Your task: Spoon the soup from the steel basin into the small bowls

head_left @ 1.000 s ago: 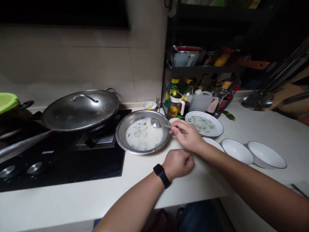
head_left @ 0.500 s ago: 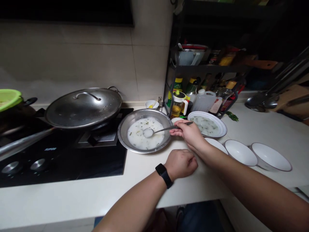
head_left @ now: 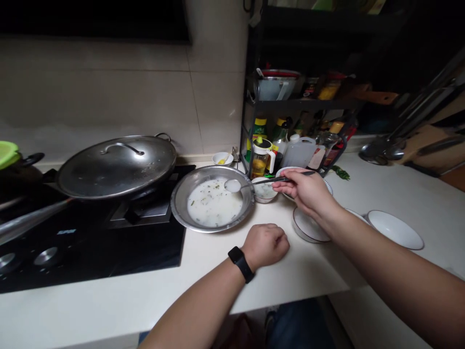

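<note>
My right hand (head_left: 308,191) grips a metal ladle (head_left: 233,186) by its handle. The ladle's scoop holds white liquid and hovers over the right side of a steel basin (head_left: 178,213). White soup with green bits (head_left: 214,203) fills much of the basin. Beneath the ladle's handle, a small bowl (head_left: 265,196) contains similar soup. Behind my right hand, a patterned plate (head_left: 329,186) is mostly hidden. A white bowl (head_left: 308,230) stands below my right wrist. My left hand (head_left: 265,245), with a black watch on its wrist, is a fist at the counter in front of the basin.
On the left, a lidded wok (head_left: 119,167) sits on the black stove (head_left: 145,252). A rack (head_left: 308,104) of bottles and jars stands behind the bowls. Another white bowl (head_left: 395,230) is at the right, and a small dish (head_left: 222,158) is behind the basin.
My right hand and the ladle have moved right and slightly up, bringing the scoop from mid-basin towards its right rim. My left hand stays a fist. The view has shifted slightly.
</note>
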The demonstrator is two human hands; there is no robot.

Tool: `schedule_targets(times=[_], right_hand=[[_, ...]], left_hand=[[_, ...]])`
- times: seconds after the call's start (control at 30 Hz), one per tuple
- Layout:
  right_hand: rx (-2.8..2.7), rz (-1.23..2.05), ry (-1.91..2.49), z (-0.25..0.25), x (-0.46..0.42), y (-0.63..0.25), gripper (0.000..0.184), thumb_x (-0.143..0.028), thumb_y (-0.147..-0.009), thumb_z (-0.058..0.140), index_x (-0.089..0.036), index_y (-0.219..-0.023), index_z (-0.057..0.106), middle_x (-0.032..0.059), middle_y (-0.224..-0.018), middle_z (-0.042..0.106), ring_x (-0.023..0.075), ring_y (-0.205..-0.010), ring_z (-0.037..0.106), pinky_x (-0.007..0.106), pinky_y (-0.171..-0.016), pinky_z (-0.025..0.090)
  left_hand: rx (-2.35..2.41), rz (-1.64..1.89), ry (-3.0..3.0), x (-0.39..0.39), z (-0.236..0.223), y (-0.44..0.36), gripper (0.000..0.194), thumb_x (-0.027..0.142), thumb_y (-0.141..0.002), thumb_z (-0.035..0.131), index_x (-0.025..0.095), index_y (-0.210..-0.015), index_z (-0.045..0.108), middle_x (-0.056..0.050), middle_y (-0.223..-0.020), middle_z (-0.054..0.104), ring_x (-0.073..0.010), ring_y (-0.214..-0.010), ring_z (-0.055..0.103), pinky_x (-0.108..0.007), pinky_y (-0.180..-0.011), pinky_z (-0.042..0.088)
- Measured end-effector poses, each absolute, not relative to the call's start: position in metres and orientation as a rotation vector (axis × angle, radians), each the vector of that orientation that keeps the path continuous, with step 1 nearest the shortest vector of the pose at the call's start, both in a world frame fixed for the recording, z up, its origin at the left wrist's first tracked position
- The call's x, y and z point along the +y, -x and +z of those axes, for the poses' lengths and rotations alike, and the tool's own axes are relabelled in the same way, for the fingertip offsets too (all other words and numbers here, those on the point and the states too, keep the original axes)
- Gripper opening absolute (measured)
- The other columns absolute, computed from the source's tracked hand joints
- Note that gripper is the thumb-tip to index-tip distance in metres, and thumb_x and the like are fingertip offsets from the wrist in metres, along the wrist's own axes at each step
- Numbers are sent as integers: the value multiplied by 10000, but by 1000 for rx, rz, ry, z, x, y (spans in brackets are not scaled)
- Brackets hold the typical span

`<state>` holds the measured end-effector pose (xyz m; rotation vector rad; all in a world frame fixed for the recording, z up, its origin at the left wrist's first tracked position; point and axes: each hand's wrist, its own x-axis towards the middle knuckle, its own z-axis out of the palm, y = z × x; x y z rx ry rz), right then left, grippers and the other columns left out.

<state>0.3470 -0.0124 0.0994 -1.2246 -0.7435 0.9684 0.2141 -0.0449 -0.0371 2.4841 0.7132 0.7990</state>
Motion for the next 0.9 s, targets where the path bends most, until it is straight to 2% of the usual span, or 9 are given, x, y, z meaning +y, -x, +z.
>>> schedule_targets(times=[0.2,0.37,0.6,0.7,0.77,0.83,0.9], right_hand=[[-653,836,1266,117,-26,-386,193,-26,-869,584,-139,-719,625,33,-600,648,163,-516,708,248,-533,622],[-581,698,1282,119,-41,-427,257,21,-885,527,-114,-698,640,56,-624,639,191,-515,720,259,-519,617],[-577,542,1352,107,-54,-471,210,14,-859,563,-117,-715,640,72,-636,648,220,-550,746,303,-610,647],[-679,476,1468,99,-61,-476,136,-53,-871,582,-138,-794,655,84,-647,693,206,-591,755,277,-626,642],[-841,401,1578,94,-67,-479,64,-167,-900,617,-168,-864,670,83,-694,733,202,-657,767,277,-666,638],[-1122,193,1655,89,-74,-482,98,-277,-918,626,-196,-892,676,80,-761,753,208,-727,767,302,-716,630],[-1516,-136,1619,85,-81,-488,142,-311,-933,597,-205,-883,677,96,-839,753,228,-806,754,346,-780,618]], left_hand=[[725,804,-2466,-46,-35,-214,243,207,-888,536,198,-649,579,-13,-671,640,-136,-647,569,-283,-627,394],[721,802,-2454,-46,-35,-214,240,197,-878,538,198,-640,569,-15,-669,639,-137,-646,570,-282,-626,392],[711,821,-2431,-45,-37,-214,239,182,-869,533,197,-630,546,-15,-665,636,-134,-640,563,-284,-622,373],[711,839,-2411,-46,-38,-214,253,177,-863,530,197,-612,515,-8,-644,612,-129,-625,543,-288,-616,357],[711,841,-2403,-46,-38,-214,259,180,-865,528,197,-607,504,-7,-640,605,-128,-623,536,-289,-616,352],[713,834,-2399,-46,-38,-214,260,186,-869,525,198,-610,507,-9,-643,606,-130,-627,536,-290,-618,351],[716,823,-2398,-46,-37,-214,257,187,-871,523,198,-614,514,-13,-649,613,-132,-631,539,-289,-623,353]])
